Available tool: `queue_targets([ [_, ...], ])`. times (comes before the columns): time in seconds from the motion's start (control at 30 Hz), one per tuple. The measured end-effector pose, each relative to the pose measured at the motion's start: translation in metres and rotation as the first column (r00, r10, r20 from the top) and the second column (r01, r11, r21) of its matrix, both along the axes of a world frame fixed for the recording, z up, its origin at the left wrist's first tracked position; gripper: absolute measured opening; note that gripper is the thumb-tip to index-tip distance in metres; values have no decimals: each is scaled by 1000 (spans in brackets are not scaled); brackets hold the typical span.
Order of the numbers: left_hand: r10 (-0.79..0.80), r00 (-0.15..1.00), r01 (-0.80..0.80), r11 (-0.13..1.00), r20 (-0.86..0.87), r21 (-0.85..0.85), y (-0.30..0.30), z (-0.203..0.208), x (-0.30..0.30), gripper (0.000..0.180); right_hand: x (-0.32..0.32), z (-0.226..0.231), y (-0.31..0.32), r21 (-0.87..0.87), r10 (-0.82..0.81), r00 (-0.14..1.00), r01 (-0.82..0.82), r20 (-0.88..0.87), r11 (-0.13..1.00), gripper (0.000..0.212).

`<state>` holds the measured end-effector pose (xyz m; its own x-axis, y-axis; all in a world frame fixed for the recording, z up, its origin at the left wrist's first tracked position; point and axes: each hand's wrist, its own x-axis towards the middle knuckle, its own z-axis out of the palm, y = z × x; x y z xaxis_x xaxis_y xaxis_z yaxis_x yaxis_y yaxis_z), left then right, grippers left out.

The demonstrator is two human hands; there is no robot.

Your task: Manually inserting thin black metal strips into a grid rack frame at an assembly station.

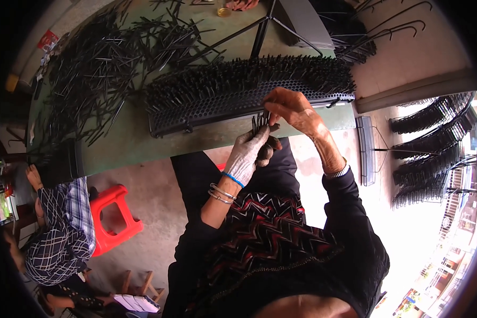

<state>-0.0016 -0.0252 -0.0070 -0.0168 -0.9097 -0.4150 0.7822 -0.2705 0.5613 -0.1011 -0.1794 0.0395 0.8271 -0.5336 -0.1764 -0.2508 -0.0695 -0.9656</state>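
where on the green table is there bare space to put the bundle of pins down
Bare green table lies along the near edge, below the perforated black rack and left of the left hand. The far left is crowded with loose black pins. The right hand is at the rack's near edge.

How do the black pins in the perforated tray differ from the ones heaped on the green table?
The pins in the perforated tray stand on end in dense rows; the loose pins on the green table lie flat, crossing every way. The tray's pins form one compact block; the loose ones sprawl over a wide area. Both look like the same thin black pins, like the bundle in the left hand.
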Motion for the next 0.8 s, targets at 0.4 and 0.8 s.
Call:
queue_targets([
  [0.4, 260, 961, -248, 961, -92, 120, -21, -24, 1, 32, 20, -7, -22, -636, -322, 911, 411, 258, 654, 11],
  [0.8, 344, 921, -327, 938, -180, 119, -10, -15, -2, 31, 20, -18, -36, -767, -172, 968, 251, 185, 590, 13],
])
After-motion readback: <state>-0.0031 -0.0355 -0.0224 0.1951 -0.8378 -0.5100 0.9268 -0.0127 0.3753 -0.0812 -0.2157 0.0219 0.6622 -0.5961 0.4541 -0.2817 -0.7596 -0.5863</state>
